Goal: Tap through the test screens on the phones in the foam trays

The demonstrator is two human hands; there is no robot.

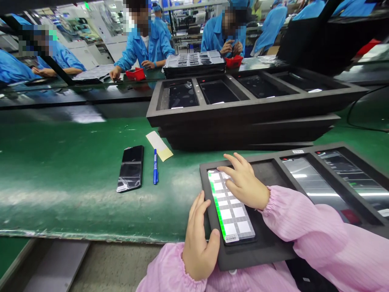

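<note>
Nearest the camera, the left hand (199, 239) in a ribbed pink sleeve rests on the near left corner of a matte black foam tray (267, 247), its fingers laid together and extended along the tray's edge, thumb hooked over the rim, gripping only the tray. In the tray's leftmost pocket lies a flat rectangular phone (231, 207), its glossy screen lit with a grid of white and grey squares and a green strip down its left side. The right hand (244, 182) lies on the upper part of that screen, fingers loosely spread and flat, holding nothing. Further pockets to the right hold more shiny phones. Left of the tray, on the smooth green tabletop (60, 178), lie a blue pen (155, 167), a dark glossy phone (131, 168) and a pale paper slip (159, 145). Behind stands a stack of black trays (243, 117), and beyond it people in blue coats sit working
</note>
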